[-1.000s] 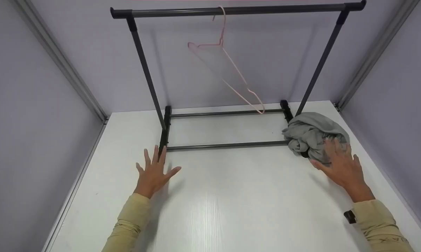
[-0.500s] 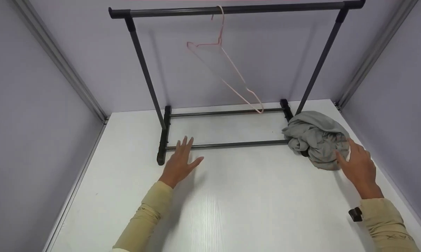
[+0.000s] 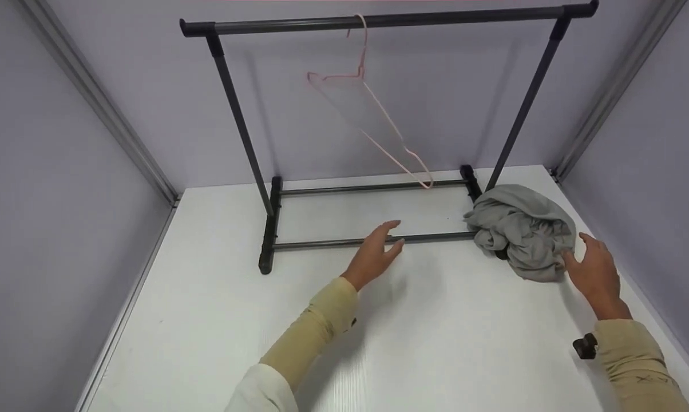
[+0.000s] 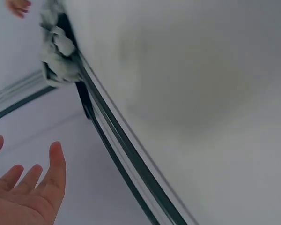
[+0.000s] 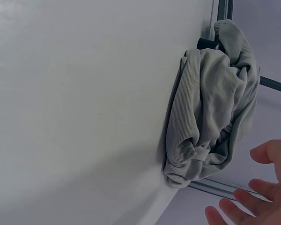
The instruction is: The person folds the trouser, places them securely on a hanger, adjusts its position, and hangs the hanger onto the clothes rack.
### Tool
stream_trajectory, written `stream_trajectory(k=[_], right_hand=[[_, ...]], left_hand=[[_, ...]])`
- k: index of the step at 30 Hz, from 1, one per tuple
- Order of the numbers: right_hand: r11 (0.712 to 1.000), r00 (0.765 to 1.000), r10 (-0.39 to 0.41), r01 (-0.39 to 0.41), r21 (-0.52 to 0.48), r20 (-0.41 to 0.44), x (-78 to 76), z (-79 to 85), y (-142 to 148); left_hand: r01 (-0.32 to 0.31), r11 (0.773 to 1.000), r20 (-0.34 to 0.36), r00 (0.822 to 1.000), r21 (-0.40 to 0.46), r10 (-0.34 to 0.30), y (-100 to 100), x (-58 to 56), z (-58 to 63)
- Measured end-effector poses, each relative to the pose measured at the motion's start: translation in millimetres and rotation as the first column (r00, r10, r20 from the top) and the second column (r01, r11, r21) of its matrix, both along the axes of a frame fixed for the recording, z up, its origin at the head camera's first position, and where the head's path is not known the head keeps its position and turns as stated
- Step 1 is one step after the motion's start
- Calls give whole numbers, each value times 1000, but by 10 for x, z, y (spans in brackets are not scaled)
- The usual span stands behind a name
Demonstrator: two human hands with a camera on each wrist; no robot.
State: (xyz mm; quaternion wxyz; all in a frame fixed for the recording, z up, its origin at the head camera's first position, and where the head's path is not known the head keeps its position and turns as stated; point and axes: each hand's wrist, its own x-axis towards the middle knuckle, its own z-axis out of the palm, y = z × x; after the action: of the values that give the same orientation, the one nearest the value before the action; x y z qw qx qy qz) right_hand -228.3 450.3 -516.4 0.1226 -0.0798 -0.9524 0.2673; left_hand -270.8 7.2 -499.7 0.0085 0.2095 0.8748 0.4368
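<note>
Grey cloth (image 3: 527,229) hides part of right rack foot (image 3: 471,182); right sleeve (image 3: 639,369) cut by head view's bottom edge.

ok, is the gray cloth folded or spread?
Neither: the gray cloth is bunched, a crumpled heap with uneven creases.

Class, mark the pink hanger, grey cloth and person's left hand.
Pink hanger (image 3: 361,71), head view: its neck, below the hook.
Grey cloth (image 5: 213,93), right wrist view: its ribbed folds.
Left hand (image 3: 372,257), head view: back of the hand.

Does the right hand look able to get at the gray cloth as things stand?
Likely yes: the right hand is beside the gray cloth, and the right wrist view shows nothing between them.
</note>
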Motion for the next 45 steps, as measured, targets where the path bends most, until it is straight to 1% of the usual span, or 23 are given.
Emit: stream_trajectory(k=[2, 5, 8, 14, 19, 24, 27, 31, 34, 37, 39, 42, 45], right_hand=[[1000, 1000, -12, 12, -13, 4, -13, -25, 16], [999, 1000, -20, 20, -35, -5, -35, -66, 41], [999, 1000, -5, 5, -50, -9, -69, -103, 77], [996, 998, 60, -59, -74, 13, -124, -114, 118], [993, 997, 69, -65, -96, 34, -181, -129, 120], [986, 994, 75, -62, -157, 83, -230, -198, 93], [980, 992, 84, -64, -189, 99, -256, -234, 86], [975, 993, 85, -66, -212, 82, -300, -248, 65], [973, 993, 86, -67, -220, 77, -327, -273, 27], [972, 993, 90, -70, -225, 80, -340, -318, -2], [974, 993, 91, -71, -215, 81, -345, -349, -2], [977, 994, 83, -67, -200, 76, -346, -368, 10], [982, 995, 67, -53, -183, 70, -346, -368, 26]], left_hand=[[31, 999, 27, 999, 38, -32, 186, -21, -8], [68, 997, 36, 997, 45, -70, 431, -61, -42], [85, 995, 40, 995, 53, -88, 630, -107, -87], [78, 991, 67, 994, 105, -86, 933, -197, -203], [68, 988, 85, 993, 140, -80, 1145, -250, -262], [33, 983, 72, 996, 181, -47, 1338, -291, -332], [21, 984, 64, 997, 179, -33, 1459, -311, -368], [42, 984, 47, 998, 175, -50, 1626, -339, -400], [47, 988, 46, 997, 147, -54, 1730, -351, -434], [29, 994, 58, 998, 107, -36, 1821, -361, -482], [22, 995, 69, 997, 97, -29, 1877, -367, -501], [37, 994, 74, 996, 103, -45, 1969, -383, -519], [70, 992, 89, 993, 103, -80, 2073, -398, -528]])
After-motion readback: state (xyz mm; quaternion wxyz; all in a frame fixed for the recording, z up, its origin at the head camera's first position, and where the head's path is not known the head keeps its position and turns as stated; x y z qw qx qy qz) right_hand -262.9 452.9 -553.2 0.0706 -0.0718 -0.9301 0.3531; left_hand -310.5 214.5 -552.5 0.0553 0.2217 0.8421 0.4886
